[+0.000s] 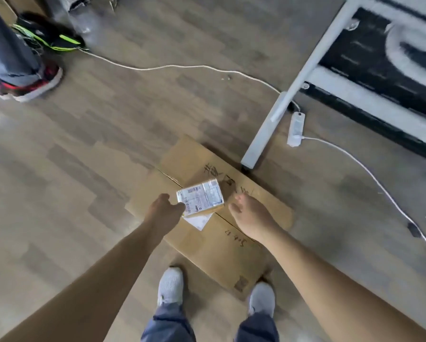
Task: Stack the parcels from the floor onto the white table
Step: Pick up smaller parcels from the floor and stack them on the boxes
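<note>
Over the flat cardboard box (219,243) on the floor | small parcel (201,197) | your left hand (166,211) grips its left edge | your right hand (249,215) hovers just beside it, fingers loosely spread

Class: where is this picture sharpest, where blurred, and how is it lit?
Head view: sharpest on the small parcel, label print unreadable; motion blur smears the red shoe upper left and the white table upper right; soft light, a faint shadow beside the flat cardboard box.
</note>
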Action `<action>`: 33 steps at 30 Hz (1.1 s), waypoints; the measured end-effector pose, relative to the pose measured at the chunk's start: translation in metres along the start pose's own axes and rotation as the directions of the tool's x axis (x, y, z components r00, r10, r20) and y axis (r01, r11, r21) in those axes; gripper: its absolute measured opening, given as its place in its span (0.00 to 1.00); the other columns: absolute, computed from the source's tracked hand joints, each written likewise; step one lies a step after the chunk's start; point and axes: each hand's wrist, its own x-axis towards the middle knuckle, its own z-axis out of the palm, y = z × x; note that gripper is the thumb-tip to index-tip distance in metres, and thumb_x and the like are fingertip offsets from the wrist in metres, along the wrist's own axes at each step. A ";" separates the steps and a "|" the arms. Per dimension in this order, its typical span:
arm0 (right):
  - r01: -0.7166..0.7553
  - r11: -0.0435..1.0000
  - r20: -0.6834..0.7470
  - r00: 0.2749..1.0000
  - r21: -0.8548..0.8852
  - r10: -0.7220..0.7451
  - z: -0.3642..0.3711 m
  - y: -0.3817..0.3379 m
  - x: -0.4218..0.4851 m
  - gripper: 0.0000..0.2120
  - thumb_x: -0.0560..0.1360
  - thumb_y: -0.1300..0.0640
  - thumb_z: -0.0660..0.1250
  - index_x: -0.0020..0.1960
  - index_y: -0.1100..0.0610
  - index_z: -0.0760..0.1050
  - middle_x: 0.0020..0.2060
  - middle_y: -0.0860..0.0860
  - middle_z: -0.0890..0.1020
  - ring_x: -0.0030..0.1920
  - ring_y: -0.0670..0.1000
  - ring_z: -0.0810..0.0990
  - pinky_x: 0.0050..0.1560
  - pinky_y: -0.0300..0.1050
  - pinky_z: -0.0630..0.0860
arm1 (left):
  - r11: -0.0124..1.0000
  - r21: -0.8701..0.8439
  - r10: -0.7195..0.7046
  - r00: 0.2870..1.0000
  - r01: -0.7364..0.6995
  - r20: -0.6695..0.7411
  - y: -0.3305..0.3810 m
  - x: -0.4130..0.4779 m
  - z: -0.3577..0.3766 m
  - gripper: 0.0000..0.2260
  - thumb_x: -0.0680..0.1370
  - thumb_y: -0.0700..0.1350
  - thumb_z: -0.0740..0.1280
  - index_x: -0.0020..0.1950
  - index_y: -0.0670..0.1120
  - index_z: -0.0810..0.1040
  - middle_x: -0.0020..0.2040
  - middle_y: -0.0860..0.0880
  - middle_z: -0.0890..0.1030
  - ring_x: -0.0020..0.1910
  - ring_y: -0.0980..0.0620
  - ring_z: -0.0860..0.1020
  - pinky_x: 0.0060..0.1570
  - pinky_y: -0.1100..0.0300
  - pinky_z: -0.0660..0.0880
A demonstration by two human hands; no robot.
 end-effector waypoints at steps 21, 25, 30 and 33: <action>-0.253 0.784 0.112 0.967 0.567 0.230 0.077 0.055 0.080 0.12 0.77 0.48 0.62 0.56 0.53 0.72 0.52 0.52 0.82 0.48 0.48 0.83 0.40 0.43 0.82 | 0.971 -0.206 -0.059 0.958 0.120 0.280 -0.057 0.078 0.073 0.23 0.68 0.35 0.70 0.59 0.45 0.65 0.52 0.46 0.79 0.52 0.48 0.78 0.56 0.48 0.77; -0.185 0.846 0.237 0.969 0.500 0.072 0.072 0.067 0.070 0.16 0.77 0.55 0.61 0.61 0.39 0.67 0.55 0.43 0.80 0.51 0.46 0.82 0.43 0.45 0.83 | 0.900 -0.382 -0.089 0.947 0.209 0.309 -0.068 0.070 0.079 0.23 0.73 0.43 0.71 0.63 0.46 0.64 0.50 0.47 0.80 0.48 0.49 0.80 0.52 0.52 0.78; -0.127 0.919 0.259 0.966 0.374 0.028 0.076 0.070 0.061 0.24 0.75 0.59 0.60 0.68 0.41 0.63 0.52 0.43 0.80 0.44 0.38 0.82 0.32 0.33 0.76 | 0.858 -0.415 -0.185 0.935 0.304 0.304 -0.062 0.072 0.084 0.23 0.77 0.56 0.62 0.65 0.42 0.71 0.52 0.42 0.82 0.52 0.44 0.81 0.57 0.46 0.77; -0.141 0.913 0.198 0.978 0.383 0.068 0.087 0.075 0.053 0.20 0.72 0.57 0.62 0.60 0.40 0.65 0.49 0.43 0.81 0.42 0.37 0.82 0.35 0.38 0.79 | 0.825 -0.451 -0.228 0.931 0.340 0.285 -0.062 0.072 0.090 0.22 0.75 0.50 0.64 0.66 0.42 0.69 0.52 0.41 0.82 0.50 0.43 0.81 0.56 0.43 0.77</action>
